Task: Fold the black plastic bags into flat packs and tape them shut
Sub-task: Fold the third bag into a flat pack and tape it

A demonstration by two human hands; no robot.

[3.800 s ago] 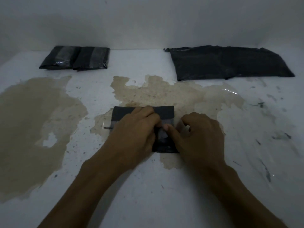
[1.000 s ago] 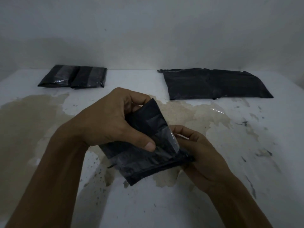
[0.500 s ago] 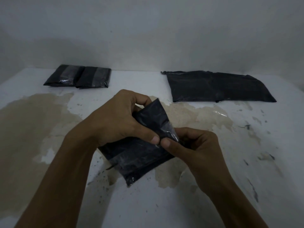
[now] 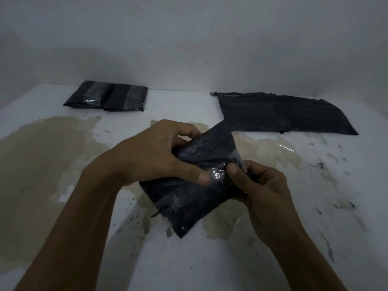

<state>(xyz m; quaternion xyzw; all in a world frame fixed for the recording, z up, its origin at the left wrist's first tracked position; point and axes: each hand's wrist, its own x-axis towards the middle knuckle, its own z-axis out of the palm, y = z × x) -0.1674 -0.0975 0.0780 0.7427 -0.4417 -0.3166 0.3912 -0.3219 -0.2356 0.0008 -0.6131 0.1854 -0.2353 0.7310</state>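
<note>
Both hands hold a folded black pack point(image 4: 189, 198) above the stained table point(image 4: 273, 259). The left hand point(image 4: 151, 152) grips its upper edge, thumb pressing clear tape point(image 4: 217, 175). The right hand point(image 4: 260, 190) pinches the pack's right side, fingers point(image 4: 233, 171) closed on the tape.

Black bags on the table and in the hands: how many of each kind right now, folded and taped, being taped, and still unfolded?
Folded and taped packs, lying side by side at the far left: 2
Folded pack held above the table by the left hand and right hand, clear tape partly on: 1
Unfolded bags lying flat at the far right: 1 that I can see
Total: 4
</note>
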